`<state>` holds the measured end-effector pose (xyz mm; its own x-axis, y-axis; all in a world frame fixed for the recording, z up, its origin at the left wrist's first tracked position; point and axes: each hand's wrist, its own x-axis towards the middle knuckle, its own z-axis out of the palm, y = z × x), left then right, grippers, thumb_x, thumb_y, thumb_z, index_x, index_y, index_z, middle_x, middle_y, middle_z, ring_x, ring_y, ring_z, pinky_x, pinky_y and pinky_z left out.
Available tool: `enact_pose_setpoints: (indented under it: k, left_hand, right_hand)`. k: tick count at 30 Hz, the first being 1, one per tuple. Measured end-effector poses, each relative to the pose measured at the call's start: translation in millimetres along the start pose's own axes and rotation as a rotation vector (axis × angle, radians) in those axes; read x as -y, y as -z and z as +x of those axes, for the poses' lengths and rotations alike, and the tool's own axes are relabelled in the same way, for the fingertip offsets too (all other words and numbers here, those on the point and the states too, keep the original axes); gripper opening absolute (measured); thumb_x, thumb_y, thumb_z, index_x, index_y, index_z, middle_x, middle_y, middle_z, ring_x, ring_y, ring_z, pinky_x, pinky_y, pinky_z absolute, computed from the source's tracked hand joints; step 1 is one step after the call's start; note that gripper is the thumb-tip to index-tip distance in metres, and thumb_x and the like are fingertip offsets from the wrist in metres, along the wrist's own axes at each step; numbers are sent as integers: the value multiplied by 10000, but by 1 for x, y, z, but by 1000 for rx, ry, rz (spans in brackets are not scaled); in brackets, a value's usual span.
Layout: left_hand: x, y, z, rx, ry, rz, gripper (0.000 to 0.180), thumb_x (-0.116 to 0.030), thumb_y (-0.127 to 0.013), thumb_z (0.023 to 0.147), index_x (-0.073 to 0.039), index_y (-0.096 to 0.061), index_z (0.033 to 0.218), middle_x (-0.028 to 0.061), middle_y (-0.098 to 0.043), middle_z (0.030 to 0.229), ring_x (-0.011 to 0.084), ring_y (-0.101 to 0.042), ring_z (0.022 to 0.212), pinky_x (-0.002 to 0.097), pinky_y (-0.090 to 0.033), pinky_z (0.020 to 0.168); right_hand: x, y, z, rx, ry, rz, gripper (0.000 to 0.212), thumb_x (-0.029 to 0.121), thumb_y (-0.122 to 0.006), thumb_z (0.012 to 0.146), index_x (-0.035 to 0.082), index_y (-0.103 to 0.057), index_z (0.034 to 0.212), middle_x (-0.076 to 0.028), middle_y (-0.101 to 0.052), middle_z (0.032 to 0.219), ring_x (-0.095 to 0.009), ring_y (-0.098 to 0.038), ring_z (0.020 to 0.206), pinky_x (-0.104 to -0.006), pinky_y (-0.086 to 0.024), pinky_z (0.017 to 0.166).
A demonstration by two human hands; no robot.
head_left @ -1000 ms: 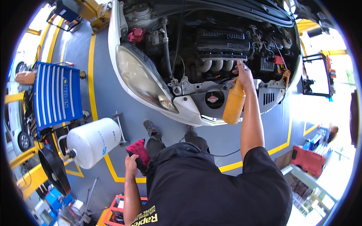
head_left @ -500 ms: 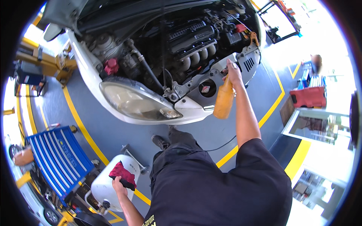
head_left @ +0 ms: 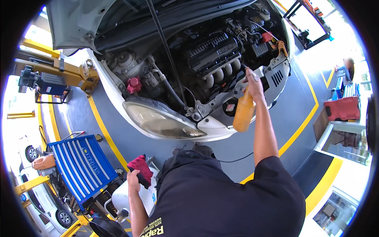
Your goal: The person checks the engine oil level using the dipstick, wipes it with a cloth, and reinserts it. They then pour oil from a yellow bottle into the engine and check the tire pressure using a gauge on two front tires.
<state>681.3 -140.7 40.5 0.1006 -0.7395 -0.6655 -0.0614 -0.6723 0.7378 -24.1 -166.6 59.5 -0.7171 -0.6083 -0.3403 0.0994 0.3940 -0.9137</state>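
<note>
My right hand (head_left: 254, 86) is wrapped round the neck of an orange-yellow spray bottle (head_left: 244, 114), just over the front edge of an open engine bay. The bottle hangs tilted, its base toward me. Below it lie the grille panel and the car's left-hand headlight (head_left: 158, 119), whose lens looks hazy. Down at my left side, my left hand (head_left: 134, 181) is closed on a red and black cloth (head_left: 141, 168), held above a white tank. The engine (head_left: 213, 53) with its dark cover is exposed under the raised hood (head_left: 75, 23), held by a prop rod.
A blue tool cabinet (head_left: 81, 164) and the white tank (head_left: 120, 197) stand at my left. Behind them is a yellow lift post (head_left: 73, 71). To the right are a red case (head_left: 342, 108) and a seated person (head_left: 348, 71). A dark cable (head_left: 233, 161) runs beside me.
The view has shifted, so the car sits lower and further right in it. My left hand has risen with the cloth. The spray bottle stays in my right hand near the grille.
</note>
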Motion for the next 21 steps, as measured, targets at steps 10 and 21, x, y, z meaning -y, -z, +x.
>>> enact_pose_setpoints:
  k: [10,21]
  left_hand:
    - [-46,27,55,2,-47,70,233,-94,-633,863,-10,-669,1078,45,-669,938,189,-632,879,337,-499,816]
    - [-16,194,217,-144,179,-57,158,-82,-640,829,-18,-687,966,78,-679,849,205,-651,787,376,-529,760]
  right_hand:
    - [25,-28,-25,171,269,83,586,489,-584,1030,114,-557,1480,-63,-663,1189,-167,-647,907,-305,-527,634]
    - [168,-176,-244,1061,233,176,817,627,-523,1015,-64,-456,1445,-282,-646,1157,-162,-572,438,-236,-467,400]
